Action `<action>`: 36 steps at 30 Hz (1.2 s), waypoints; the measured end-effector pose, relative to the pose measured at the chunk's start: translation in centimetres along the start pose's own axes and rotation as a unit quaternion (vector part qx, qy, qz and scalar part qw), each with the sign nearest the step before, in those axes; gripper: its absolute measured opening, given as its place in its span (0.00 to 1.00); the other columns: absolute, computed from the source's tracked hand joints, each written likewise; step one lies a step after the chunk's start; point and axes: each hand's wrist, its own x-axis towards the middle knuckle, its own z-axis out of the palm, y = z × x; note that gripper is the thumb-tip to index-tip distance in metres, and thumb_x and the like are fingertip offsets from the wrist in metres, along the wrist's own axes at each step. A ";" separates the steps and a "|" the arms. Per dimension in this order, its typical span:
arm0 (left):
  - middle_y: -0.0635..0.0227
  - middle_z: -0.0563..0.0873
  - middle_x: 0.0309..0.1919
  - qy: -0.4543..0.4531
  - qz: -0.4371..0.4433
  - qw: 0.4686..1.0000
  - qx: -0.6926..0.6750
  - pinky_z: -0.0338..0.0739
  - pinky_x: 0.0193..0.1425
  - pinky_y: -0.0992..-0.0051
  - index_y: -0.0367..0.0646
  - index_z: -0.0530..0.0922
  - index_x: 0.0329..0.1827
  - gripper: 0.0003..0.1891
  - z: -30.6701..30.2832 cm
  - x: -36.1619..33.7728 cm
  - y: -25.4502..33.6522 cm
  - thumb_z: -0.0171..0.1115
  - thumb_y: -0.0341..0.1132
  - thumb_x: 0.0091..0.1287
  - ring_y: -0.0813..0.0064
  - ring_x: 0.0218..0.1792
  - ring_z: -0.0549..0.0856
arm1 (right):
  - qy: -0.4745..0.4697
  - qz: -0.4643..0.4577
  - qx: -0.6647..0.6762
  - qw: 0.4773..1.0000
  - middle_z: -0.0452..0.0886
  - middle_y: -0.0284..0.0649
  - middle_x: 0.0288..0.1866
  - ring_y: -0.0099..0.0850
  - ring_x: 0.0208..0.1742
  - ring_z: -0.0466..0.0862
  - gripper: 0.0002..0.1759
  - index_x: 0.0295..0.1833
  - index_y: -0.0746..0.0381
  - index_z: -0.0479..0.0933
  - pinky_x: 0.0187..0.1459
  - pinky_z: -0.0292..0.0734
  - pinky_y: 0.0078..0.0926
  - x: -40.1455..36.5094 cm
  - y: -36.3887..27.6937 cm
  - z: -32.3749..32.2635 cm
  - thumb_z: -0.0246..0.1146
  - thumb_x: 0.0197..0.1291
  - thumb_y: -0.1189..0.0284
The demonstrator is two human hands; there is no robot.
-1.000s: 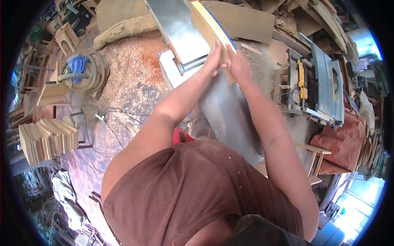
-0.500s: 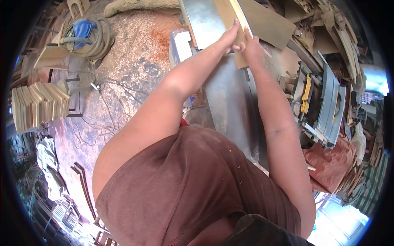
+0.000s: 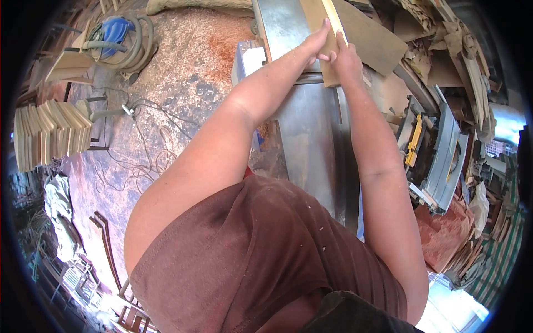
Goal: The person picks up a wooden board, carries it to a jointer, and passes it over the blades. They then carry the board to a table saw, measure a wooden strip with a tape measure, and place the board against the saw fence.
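A long wooden board (image 3: 331, 76) lies along the metal bed of a woodworking machine (image 3: 308, 141), pointing away from me. Both my arms reach forward to it. My left hand (image 3: 317, 44) is pressed against the board's left side, thumb side up, with its fingers curled round towards the right. On the opposite side my right hand (image 3: 348, 62) grips the board near its close end, fingertips by the pale upper edge. The two hands almost meet. Part of the far metal table (image 3: 280, 25) shows beyond a gap across the bed.
A table saw (image 3: 444, 166) stands at the right, beside stacked boards and scrap. A blue vacuum with a coiled hose (image 3: 116, 41) sits at the far left. Stacked wooden pieces (image 3: 53, 133) stand below it. Cords (image 3: 139, 114) and shavings (image 3: 183, 55) cover the floor.
My view has turned slightly, so the surroundings shift. Both hands and the board have moved a little forward along the machine; the grip looks the same.
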 end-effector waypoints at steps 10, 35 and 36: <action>0.53 0.47 0.82 0.009 0.014 1.000 -0.011 0.77 0.65 0.49 0.42 0.50 0.82 0.53 -1.5 2.1 1.6 0.40 0.77 0.67 0.49 0.81 0.47 | -0.001 -0.002 -0.006 1.000 0.76 0.54 0.55 0.52 0.51 0.84 0.38 0.78 0.45 0.60 0.51 0.82 0.47 3.2 -0.7 0.6 0.65 0.63 0.65; 0.52 0.74 0.69 -0.011 -0.080 0.988 -0.130 0.78 0.65 0.63 0.40 0.60 0.78 0.30 -16.8 -31.5 -3.9 0.46 0.50 0.80 0.63 0.66 0.77 | -0.014 -0.085 0.333 0.939 0.72 0.49 0.72 0.36 0.72 0.72 0.38 0.76 0.64 0.64 0.72 0.64 0.32 -4.2 5.0 -6.6 0.67 0.61 0.67; 0.52 0.74 0.68 -0.007 -0.083 0.994 -0.067 0.78 0.65 0.64 0.39 0.60 0.77 0.30 -15.2 -31.1 -3.5 0.48 0.49 0.79 0.63 0.66 0.77 | 0.009 -0.098 0.308 0.946 0.72 0.49 0.72 0.37 0.73 0.71 0.37 0.75 0.64 0.65 0.72 0.63 0.33 -8.7 6.0 -7.2 0.67 0.62 0.67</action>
